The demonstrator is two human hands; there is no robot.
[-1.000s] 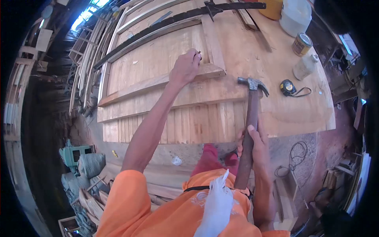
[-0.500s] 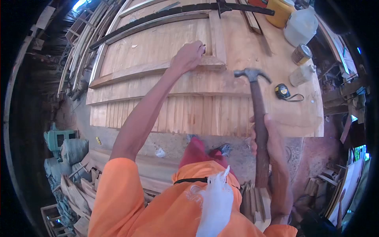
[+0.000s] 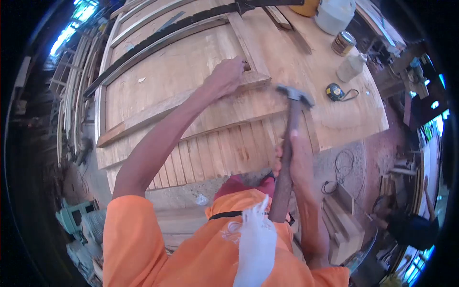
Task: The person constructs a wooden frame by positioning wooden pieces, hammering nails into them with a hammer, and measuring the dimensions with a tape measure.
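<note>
My left hand [image 3: 227, 76] is closed at the inner corner of a wooden frame [image 3: 138, 120], its fingertips pinched by the joint. Whatever they hold there is hidden or too small to make out. My right hand [image 3: 301, 160] is wrapped round the dark wooden handle of a claw hammer [image 3: 282, 184]. The hammer's metal head points up and away from me, just right of the frame's near corner and apart from my left hand. Beneath the frame lie wooden boards [image 3: 215, 153] with a grooved lower section.
A long dark bar clamp [image 3: 158, 44] crosses the frame. On the right of the table are a tape measure [image 3: 335, 92], a pale bottle [image 3: 351, 67], a can [image 3: 343, 43] and a white jug [image 3: 333, 15]. Cut timber [image 3: 342, 225] and a person in dark clothing [image 3: 413, 227] are at lower right.
My view has turned, shifting the table in the picture. The hammer has moved left, its head now nearer the frame's corner. My left hand stays closed at the same corner.
</note>
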